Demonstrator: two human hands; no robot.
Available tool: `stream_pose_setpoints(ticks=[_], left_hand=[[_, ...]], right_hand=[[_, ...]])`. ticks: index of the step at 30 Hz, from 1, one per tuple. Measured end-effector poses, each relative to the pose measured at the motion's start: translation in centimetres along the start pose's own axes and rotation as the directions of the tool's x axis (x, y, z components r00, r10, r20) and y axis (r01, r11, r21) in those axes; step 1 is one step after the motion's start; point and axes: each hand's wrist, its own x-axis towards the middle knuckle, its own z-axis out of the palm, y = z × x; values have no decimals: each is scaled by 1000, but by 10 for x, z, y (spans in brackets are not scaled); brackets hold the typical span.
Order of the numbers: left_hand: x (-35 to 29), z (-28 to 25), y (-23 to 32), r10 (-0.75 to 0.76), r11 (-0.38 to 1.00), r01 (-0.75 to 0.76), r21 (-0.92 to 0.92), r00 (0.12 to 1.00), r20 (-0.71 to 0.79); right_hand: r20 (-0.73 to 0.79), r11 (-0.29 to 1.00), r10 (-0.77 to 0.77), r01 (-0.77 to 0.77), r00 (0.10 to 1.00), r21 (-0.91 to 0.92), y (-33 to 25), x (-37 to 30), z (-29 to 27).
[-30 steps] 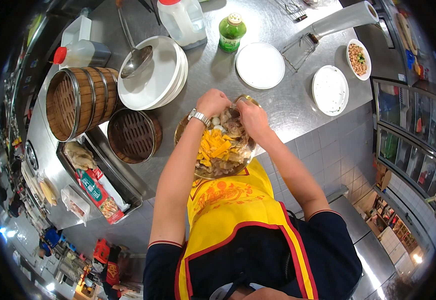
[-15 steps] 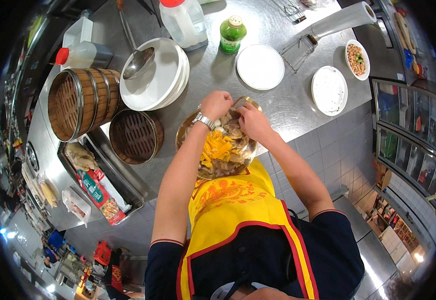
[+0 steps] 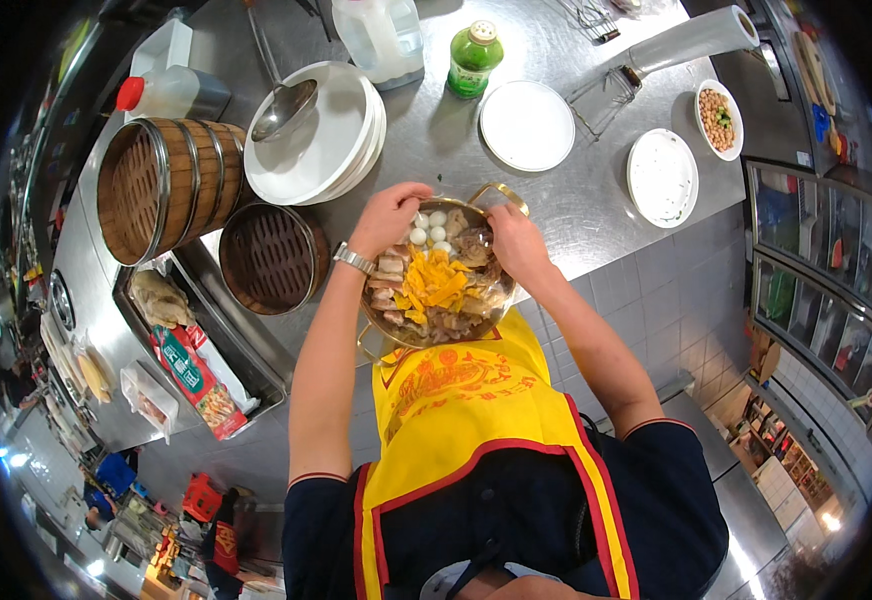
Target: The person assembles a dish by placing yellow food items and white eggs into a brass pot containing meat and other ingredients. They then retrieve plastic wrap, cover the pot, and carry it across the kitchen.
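Note:
A round brass pan (image 3: 408, 341) with loop handles sits at the counter's near edge, against my yellow apron. In its middle lie yellow strips (image 3: 434, 284). Small white eggs (image 3: 438, 220) are at its far side, pale meat slices (image 3: 387, 276) at its left, and brownish pieces around the rest. My left hand (image 3: 390, 217), with a metal watch at the wrist, is closed at the pan's far left rim. My right hand (image 3: 518, 240) grips the far right rim beside a loop handle (image 3: 505, 192). Both hands partly hide the rim; their fingertips are hard to make out.
Left stand stacked bamboo steamers (image 3: 181, 185), a single steamer (image 3: 274, 258) and a tray (image 3: 261, 385) of packaged food. White plates with a ladle (image 3: 286, 108), a green bottle (image 3: 474, 62) and a white plate (image 3: 527, 126) are beyond. A clear film roll (image 3: 691, 40) lies far right.
My left hand has moved left, from above the pan's far side to its rim, uncovering the white eggs and meat slices. The right hand has shifted slightly. The near loop handle now shows.

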Motion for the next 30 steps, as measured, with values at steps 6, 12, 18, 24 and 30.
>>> stream_pose_setpoints(ticks=[6, 12, 18, 24, 30], left_hand=[[-38, -29, -36, -61, 873, 84, -481, 996, 63], [-89, -29, -75, -79, 673, -49, -738, 987, -138], [-156, -14, -99, -185, 555, -120, -823, 947, -263], [-185, -6, -95, -421, 506, -61, -860, 853, -308], [-203, -11, -109, -314, 385, -130, -913, 913, -262]], right_hand=[[-40, 999, -28, 29, 999, 30, 1, -15, -2], [-237, 993, -79, 99, 968, 72, -5, -38, 17], [-200, 940, 228, -162, 953, 300, -11, -56, 30], [-182, 898, 330, -248, 926, 364, -26, -50, 34], [-61, 911, 331, -302, 942, 280, -30, -41, 18]])
